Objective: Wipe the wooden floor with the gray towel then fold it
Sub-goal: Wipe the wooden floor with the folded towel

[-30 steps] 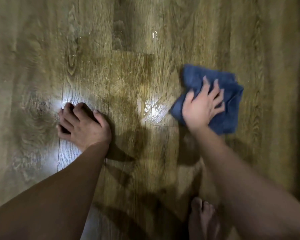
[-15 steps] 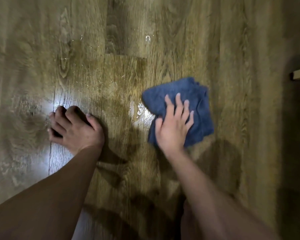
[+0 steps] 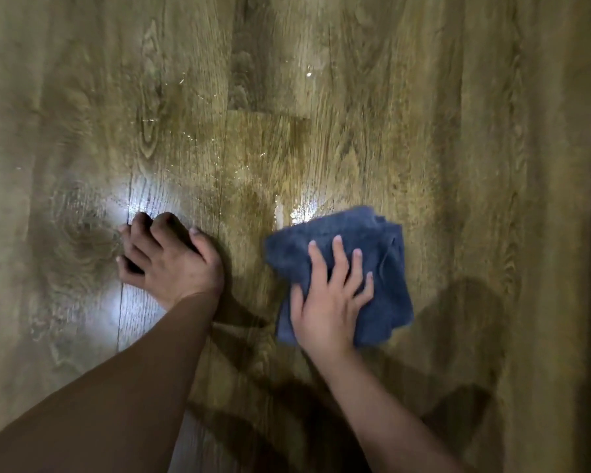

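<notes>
So we're mid-wipe here, nowhere near the folding part. The right hand (image 3: pixel 331 302) is spread flat on top of the towel (image 3: pixel 382 268), fingers straight and splayed, pressing it down onto the wooden floor (image 3: pixel 440 131) rather than clutching it. The towel looks more blue-gray than plain gray in this light, and it's bunched and rumpled, not laid out square, so it'll need shaking out or flattening before any fold happens.

The left hand (image 3: pixel 171 261) is planted on the floor just beside the towel, fingers curled under, holding nothing, looks like it's just propping the person up.

There's a shiny wet patch (image 3: pixel 294 209) right at the towel's far edge and fine glints scattered further up the planks, so I'd say there's more floor to cover. My guess: wiping partly done, fold not started at all.
</notes>
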`<state>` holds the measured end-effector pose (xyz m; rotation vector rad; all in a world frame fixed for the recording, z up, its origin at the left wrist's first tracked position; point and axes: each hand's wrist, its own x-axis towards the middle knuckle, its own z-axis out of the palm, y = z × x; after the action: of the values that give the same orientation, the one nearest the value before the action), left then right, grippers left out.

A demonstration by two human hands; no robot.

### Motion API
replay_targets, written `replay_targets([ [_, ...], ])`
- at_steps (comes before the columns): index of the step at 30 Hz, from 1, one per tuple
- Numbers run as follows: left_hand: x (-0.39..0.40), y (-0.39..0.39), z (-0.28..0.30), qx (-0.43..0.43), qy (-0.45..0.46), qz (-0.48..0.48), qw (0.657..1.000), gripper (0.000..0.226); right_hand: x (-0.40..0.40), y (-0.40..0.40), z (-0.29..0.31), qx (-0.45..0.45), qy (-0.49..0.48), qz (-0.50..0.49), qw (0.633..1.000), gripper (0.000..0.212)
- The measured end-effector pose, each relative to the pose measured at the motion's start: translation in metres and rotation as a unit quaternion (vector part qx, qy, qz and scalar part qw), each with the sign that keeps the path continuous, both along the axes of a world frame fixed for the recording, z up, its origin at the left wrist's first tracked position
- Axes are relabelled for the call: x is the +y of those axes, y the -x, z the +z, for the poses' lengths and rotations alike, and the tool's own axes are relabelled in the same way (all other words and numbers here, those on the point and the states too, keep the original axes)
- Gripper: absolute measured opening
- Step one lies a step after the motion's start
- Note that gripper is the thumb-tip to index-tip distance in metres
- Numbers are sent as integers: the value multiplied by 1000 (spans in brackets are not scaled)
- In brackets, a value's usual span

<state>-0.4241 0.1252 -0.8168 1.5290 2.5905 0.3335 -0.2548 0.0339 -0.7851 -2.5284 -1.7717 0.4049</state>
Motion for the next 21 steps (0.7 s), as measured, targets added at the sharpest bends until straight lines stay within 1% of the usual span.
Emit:
replay_targets([
  [4,0,1,-3,5,1,-1,1000,45,113,-28,-4,-9,-42,-78,996,62],
  [7,0,2,-4,10,0,1,1000,46,202,-55,-8,-12,-48,-135,990,59],
  [10,0,1,-4,11,0,1,1000,47,242,-72,-8,-1,-45,-139,989,55],
  [12,1,2,-3,12,-2,1,1000,47,234,-71,-7,-5,-50,-116,992,55],
  [15,0,1,-2,6,-6,-1,1000,48,187,-58,-2,-14,-60,-60,996,58],
  [18,1,0,-2,-1,-3,4,1000,49,117,-34,2,-14,-66,-13,998,63],
  [21,0,1,-3,-1,-3,5,1000,48,33,-4,4,6,-38,11,999,68],
])
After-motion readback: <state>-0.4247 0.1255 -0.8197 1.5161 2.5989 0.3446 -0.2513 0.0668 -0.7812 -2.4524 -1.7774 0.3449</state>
